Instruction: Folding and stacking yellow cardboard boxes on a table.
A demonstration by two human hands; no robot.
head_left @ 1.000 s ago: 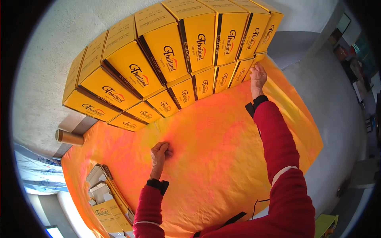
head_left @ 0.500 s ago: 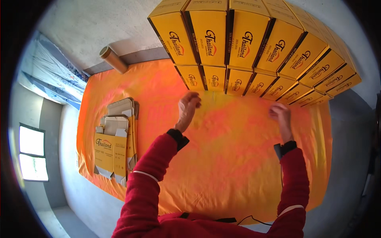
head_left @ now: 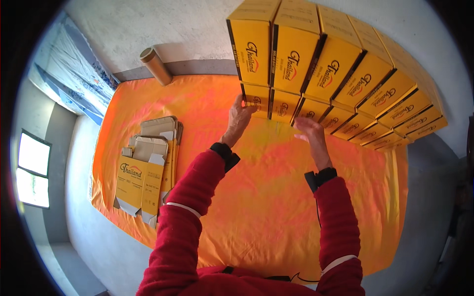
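Both hands moved up-frame since 0.5 s ago: I see left hand (head_left: 240, 117) fingers touching a bottom-row yellow box (head_left: 256, 99), gripping nothing; right hand (head_left: 310, 132) open nearby.

Probably a packing room: stacked yellow cartons (head_left: 316, 69), flattened boxes (head_left: 148, 172) (bare concrete floor (head_left: 94, 246)).

Box wall (head_left: 316, 64) ahead, probably gapless
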